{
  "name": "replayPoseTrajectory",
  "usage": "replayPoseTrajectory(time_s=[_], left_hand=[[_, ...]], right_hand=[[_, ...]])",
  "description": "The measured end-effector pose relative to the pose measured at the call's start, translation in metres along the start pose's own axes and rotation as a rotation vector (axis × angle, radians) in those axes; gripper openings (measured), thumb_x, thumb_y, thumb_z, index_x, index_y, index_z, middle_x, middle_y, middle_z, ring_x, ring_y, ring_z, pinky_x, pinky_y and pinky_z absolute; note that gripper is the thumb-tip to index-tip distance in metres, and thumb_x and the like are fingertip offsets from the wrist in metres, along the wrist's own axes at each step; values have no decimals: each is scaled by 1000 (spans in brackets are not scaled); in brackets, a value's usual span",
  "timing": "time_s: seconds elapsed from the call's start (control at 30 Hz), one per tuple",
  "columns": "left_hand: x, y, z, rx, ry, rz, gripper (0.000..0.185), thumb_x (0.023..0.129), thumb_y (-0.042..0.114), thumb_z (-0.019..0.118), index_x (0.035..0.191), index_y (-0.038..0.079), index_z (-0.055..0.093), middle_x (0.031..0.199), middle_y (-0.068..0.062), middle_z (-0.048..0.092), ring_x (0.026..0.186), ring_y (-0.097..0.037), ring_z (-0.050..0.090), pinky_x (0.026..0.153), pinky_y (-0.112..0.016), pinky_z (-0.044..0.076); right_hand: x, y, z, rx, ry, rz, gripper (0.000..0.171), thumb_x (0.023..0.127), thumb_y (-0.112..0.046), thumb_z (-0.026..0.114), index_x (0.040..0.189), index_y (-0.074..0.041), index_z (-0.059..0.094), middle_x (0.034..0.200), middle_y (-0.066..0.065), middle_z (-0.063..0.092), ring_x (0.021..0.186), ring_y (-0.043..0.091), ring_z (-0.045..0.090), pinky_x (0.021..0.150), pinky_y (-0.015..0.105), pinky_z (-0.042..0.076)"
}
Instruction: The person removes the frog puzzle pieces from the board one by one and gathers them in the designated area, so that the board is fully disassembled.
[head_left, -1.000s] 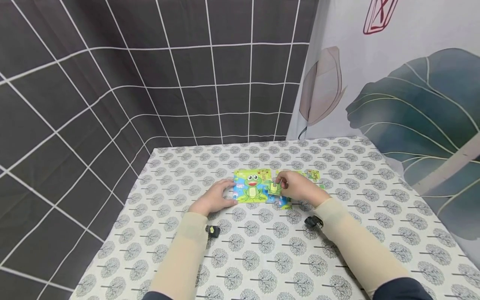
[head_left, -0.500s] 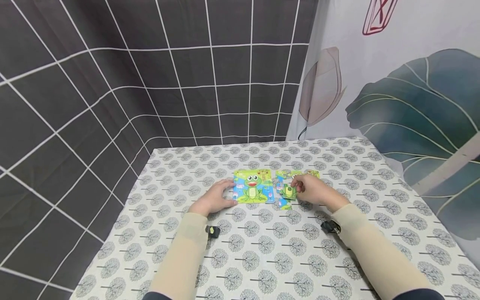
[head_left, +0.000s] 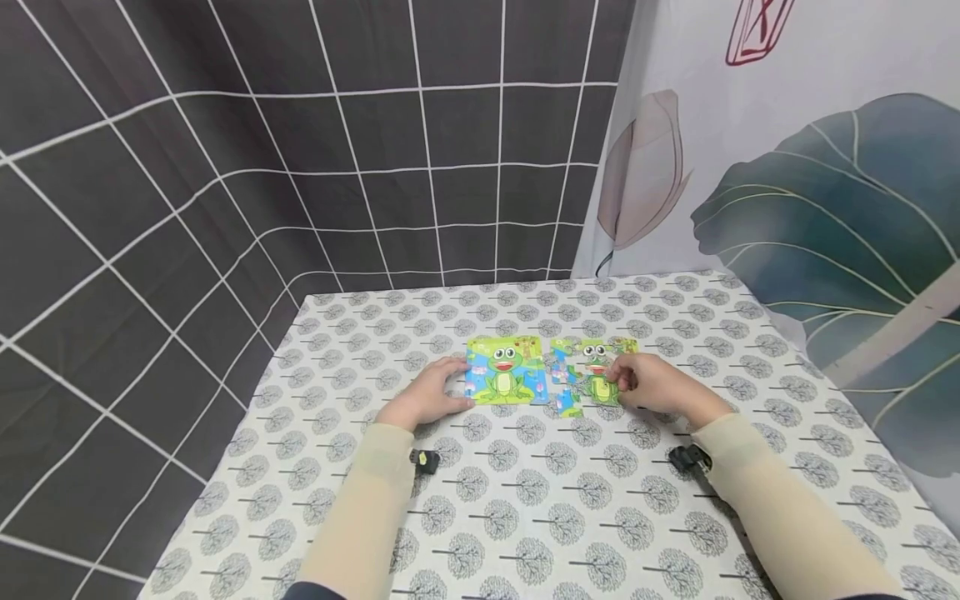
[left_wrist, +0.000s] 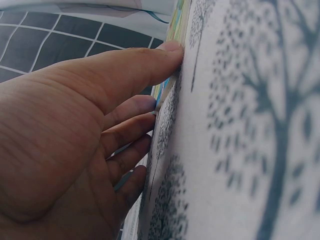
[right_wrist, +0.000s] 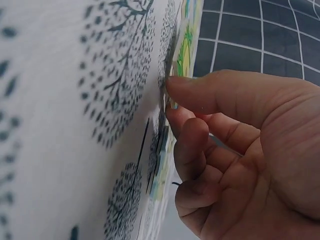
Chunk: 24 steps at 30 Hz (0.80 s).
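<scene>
A frog picture board (head_left: 506, 372) lies flat on the patterned tablecloth. My left hand (head_left: 429, 392) rests at its left side; in the left wrist view, the extended thumb and forefinger touch the board's edge. To the right lies a second frog picture made of jigsaw pieces (head_left: 595, 351), parts of it separated by gaps. Between thumb and forefinger my right hand (head_left: 662, 387) pinches a puzzle piece (head_left: 602, 391) showing the frog's belly, low under the frog's mouth. The right wrist view shows that piece (right_wrist: 186, 55) near the cloth. My right hand hides the puzzle's right side.
Another jigsaw piece (head_left: 568, 405), blue and green, lies at the puzzle's lower left. The tablecloth (head_left: 525, 517) has tree prints. A dark gridded curtain (head_left: 390, 167) hangs behind the table, and a pale leaf-print curtain (head_left: 810, 217) hangs at the right.
My right hand has carried the belly piece rightward from beside the frog board to the lower part of the jigsaw, turning it on the way. My left hand has stayed put.
</scene>
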<state>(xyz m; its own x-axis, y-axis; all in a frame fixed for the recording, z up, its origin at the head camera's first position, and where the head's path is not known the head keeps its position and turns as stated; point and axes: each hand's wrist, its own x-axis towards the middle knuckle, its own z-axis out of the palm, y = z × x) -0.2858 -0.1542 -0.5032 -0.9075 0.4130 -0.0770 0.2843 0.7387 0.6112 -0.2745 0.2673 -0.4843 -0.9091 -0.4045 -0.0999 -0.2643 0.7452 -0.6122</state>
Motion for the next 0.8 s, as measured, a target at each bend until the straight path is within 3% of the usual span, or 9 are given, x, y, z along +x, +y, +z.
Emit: replayPoseTrajectory(time_s=[0.8], left_hand=[[0, 0, -1, -9, -2, 21, 76, 89, 33, 85, 154, 12, 51, 164, -4, 41, 153, -30, 32, 127, -52, 24]], right_hand=[[-13, 4, 1, 18, -37, -50, 25, 82, 4, 80, 101, -8, 72, 86, 0, 63, 77, 17, 56, 67, 26, 51]])
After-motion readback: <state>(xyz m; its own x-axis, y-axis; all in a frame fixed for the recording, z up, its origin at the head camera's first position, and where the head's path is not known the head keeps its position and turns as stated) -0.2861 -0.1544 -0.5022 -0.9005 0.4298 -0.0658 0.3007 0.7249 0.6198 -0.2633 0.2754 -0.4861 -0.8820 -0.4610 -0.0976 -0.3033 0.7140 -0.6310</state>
